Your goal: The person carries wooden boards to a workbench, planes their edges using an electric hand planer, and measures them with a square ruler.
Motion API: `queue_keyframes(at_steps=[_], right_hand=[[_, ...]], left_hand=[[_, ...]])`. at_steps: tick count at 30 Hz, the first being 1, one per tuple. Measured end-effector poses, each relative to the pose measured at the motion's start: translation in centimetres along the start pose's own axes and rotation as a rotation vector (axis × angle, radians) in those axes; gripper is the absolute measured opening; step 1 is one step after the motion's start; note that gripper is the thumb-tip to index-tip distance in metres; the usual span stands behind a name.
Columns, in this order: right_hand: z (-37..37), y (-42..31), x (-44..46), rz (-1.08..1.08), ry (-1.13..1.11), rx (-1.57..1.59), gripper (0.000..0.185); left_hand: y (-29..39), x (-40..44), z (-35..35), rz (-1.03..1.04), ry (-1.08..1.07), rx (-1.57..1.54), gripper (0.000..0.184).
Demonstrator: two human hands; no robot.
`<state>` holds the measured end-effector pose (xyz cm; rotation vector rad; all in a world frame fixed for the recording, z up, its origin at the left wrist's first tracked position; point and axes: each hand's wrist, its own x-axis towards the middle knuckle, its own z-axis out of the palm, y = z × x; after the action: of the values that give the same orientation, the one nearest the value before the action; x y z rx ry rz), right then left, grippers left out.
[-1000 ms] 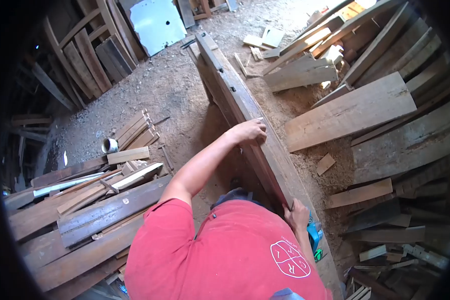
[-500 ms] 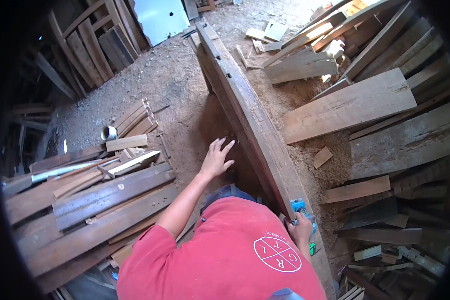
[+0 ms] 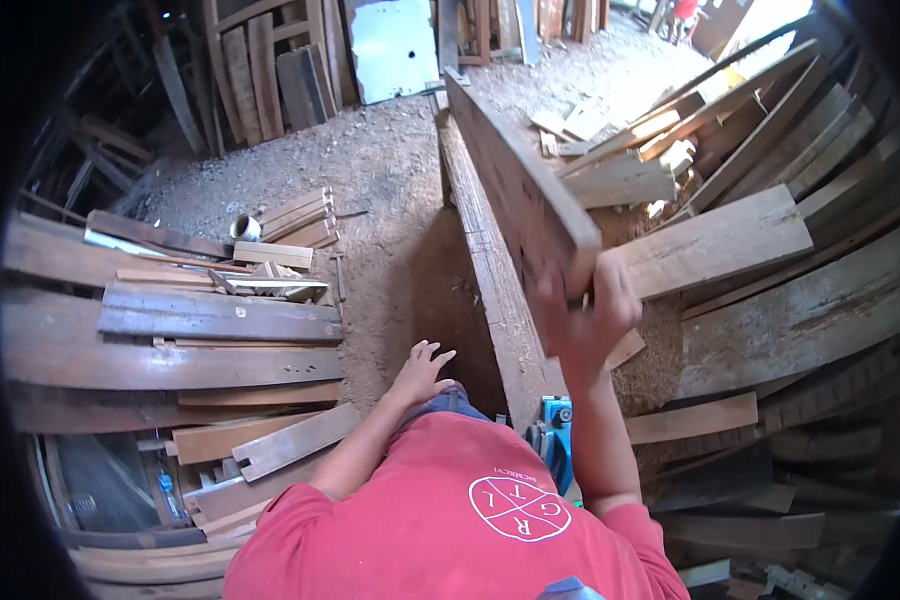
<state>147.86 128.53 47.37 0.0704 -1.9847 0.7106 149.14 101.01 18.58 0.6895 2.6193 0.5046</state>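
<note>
A long wooden board [image 3: 520, 185] is raised at its near end above a narrow wooden bench [image 3: 495, 285]. My right hand [image 3: 592, 310] grips that near end from below, fingers wrapped around it. The board's far end is low, near the bench's far end. My left hand [image 3: 422, 372] is apart from the board, left of the bench and beside my body, with its fingers spread and nothing in it. A blue power tool [image 3: 557, 435] sits on the near end of the bench, below my right wrist, partly hidden by my shirt.
Stacked planks [image 3: 220, 312] lie at the left, with a white cup-like container [image 3: 245, 228] behind them. More boards [image 3: 720, 240] cover the right side. A white panel [image 3: 394, 50] leans at the back. Part of a person in red [image 3: 685, 10] shows far off.
My right hand has left the blue tool and lifted the near end of the board off the bench. My left hand let go of the board and moved back toward my body.
</note>
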Motion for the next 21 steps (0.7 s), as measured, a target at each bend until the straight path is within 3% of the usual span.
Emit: queue_keyframes(at_steps=[4,10,21], right_hand=[[1.7,-2.2,6.3,0.037,0.043,0.13,0.03],[2.2,-2.8,6.9,0.075,0.04,0.171,0.031],[2.6,-3.5,5.1,0.079,0.07,0.165,0.028]], left_hand=[[-0.6,-2.6,-0.8,-0.097,-0.004,0.022,0.069],[-2.2,-5.4,-0.4,-0.232,0.026,0.018,0.067],[-0.5,-5.2,-0.2,-0.153,-0.035,0.026,0.063]])
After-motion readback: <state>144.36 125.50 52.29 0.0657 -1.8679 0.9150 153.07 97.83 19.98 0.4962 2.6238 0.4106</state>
